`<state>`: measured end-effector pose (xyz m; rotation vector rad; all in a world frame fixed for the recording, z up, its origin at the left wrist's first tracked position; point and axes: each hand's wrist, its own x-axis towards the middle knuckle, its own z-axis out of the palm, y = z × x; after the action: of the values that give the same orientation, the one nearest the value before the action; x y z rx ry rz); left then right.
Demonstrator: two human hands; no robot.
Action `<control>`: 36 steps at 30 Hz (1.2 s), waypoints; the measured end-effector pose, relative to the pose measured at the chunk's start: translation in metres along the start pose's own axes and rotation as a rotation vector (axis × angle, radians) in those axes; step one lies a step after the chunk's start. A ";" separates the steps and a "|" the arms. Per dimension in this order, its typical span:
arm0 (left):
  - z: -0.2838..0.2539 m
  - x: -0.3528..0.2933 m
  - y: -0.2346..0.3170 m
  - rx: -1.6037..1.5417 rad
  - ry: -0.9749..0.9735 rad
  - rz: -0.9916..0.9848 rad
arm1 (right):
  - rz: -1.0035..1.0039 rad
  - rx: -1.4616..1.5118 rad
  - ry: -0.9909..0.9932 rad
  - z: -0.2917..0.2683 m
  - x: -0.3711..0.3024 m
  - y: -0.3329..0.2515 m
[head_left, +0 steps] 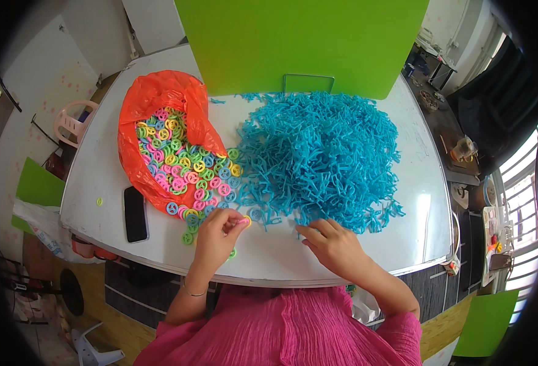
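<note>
My left hand (pixel 219 233) is closed in a pinch on a small yellow plastic wheel (pixel 247 219), held just above the table's near part. My right hand (pixel 335 247) rests at the front edge of a big heap of thin blue plastic pieces (pixel 330 152). Its fingers are curled with the tips together; whatever they hold is too small to name. Many small spoked wheels (pixel 177 161) in pink, yellow, green and blue spill from an orange-red plastic bag (pixel 144 146) toward my left hand. A few lie under and beside that hand.
A dark phone (pixel 136 215) lies on the white table (pixel 98 177), left of the bag's mouth. One green wheel (pixel 99 201) sits alone near the left edge. A tall green board (pixel 299 46) with a metal wire frame (pixel 308 76) stands behind the blue heap.
</note>
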<state>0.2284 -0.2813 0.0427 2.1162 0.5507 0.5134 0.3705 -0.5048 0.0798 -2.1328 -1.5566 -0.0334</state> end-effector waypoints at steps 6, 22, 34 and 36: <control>0.017 0.003 0.012 -0.335 0.059 -0.002 | -0.064 -0.011 -0.004 0.013 0.011 0.018; 0.065 -0.004 0.032 -1.269 -0.180 -0.501 | 0.524 1.247 0.391 0.035 -0.001 -0.008; 0.064 -0.004 0.043 -1.101 -0.135 -0.454 | 0.567 0.934 0.419 0.035 0.003 -0.014; 0.067 -0.009 0.042 -1.014 -0.115 -0.344 | 0.608 1.007 0.378 0.039 0.002 -0.013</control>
<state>0.2663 -0.3517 0.0396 1.0513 0.4366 0.3528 0.3491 -0.4842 0.0510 -1.5321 -0.4597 0.4306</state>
